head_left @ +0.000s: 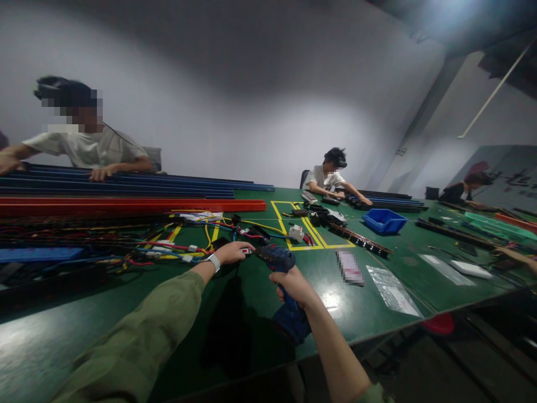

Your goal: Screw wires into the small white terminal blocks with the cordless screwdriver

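Observation:
My right hand is wrapped round the handle of a blue cordless drill, whose nose points left. Just left of that nose, my left hand is closed on a small white-and-red part, too small to name more exactly. The drill's tip is close to this part; whether they touch, I cannot tell. Coloured wires with white connectors lie beyond and left of my left hand. A white block-like component stands past the drill on the table.
The green table carries an orange rail and blue rails at the left. To the right are a blue bin, a plastic bag and a copper-coloured strip. Co-workers sit across the table and at the right.

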A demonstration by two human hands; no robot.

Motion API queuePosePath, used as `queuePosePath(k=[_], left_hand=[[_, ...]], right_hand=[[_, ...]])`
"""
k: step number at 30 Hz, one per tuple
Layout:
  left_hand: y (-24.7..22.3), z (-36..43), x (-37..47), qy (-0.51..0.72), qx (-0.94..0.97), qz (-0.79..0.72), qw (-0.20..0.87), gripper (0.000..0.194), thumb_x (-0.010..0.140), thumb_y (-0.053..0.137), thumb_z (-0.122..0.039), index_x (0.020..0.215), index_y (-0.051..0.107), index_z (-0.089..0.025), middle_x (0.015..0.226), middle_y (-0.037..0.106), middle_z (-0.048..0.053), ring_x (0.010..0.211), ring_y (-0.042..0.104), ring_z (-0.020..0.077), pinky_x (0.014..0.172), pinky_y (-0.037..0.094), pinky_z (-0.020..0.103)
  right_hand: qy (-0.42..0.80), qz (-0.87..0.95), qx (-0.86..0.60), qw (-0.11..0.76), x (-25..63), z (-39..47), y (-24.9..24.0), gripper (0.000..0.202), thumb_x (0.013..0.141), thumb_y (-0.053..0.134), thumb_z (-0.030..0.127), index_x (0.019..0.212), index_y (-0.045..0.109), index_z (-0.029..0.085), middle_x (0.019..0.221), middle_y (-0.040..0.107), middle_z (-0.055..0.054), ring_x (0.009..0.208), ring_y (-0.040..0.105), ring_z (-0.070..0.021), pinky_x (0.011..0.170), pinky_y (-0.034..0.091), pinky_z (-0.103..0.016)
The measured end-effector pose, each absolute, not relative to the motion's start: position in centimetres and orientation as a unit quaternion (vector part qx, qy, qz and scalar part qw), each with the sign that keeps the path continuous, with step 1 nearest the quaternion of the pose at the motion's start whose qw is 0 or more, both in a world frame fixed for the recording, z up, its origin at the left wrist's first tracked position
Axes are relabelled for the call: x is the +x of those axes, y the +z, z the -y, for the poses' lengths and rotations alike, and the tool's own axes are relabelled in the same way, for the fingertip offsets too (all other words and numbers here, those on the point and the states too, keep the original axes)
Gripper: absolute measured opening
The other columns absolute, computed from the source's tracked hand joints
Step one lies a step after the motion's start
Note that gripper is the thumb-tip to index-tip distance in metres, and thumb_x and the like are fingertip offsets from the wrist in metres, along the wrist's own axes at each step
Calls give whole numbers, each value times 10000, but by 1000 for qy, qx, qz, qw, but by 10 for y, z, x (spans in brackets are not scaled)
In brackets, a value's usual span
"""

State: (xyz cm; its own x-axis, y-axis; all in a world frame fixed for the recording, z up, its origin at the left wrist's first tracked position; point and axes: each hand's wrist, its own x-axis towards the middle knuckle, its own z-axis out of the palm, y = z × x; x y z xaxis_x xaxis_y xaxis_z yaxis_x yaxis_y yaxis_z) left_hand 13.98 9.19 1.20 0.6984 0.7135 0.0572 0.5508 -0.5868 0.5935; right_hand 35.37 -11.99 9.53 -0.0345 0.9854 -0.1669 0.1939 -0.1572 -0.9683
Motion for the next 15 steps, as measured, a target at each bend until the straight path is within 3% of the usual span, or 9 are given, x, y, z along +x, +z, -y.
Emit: queuePosePath(k=[15], left_hand=[[16, -88, 139, 144, 874, -378, 269, 579, 663, 526, -155, 1220, 645, -260, 1224, 668, 10, 1066, 609, 212, 978, 416, 267]], right_hand=[[511, 509, -564, 402, 353, 119, 96, 222, 694, 601, 242, 893, 518, 190, 449, 452, 100, 347, 460, -102, 366, 338, -202]])
